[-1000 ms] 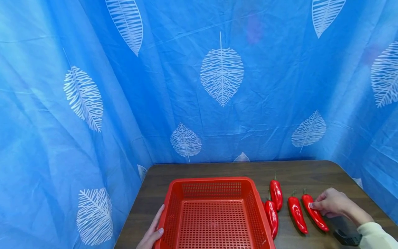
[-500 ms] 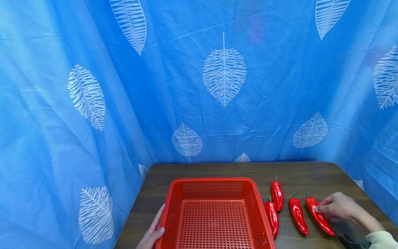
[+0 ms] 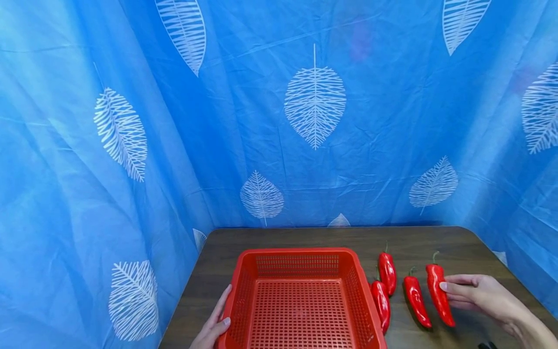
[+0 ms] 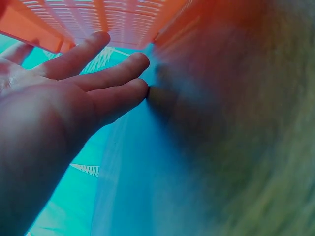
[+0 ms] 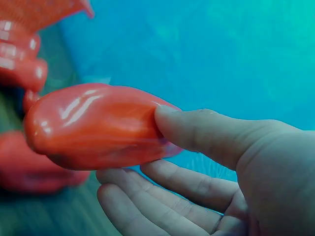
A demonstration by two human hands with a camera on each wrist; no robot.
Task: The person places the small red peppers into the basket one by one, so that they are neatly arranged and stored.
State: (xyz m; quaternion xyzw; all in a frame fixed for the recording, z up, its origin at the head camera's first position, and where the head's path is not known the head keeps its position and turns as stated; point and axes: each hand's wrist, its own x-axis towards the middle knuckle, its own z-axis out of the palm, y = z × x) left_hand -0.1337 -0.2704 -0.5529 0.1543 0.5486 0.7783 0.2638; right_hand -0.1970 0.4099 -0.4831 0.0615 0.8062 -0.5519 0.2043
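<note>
A long red chili pepper is pinched between the thumb and fingers of my right hand, its green stem pointing away. In the right wrist view the pepper lies across the thumb tip and the fingers curve beneath it. My left hand lies along the left side of a red plastic basket, touching its outer wall. From the left wrist, the fingers of that hand look straight, below the slotted basket wall. Left of the held pepper, another pepper lies on the table.
Two more red peppers lie beside the basket's right wall, one farther back and one nearer. The dark wooden table has rounded far corners. A blue curtain with white leaf prints hangs behind and around it.
My right hand has lifted the rightmost pepper; its stem end has risen and swung, and the pepper stands steeper. The left hand and basket stay as they were.
</note>
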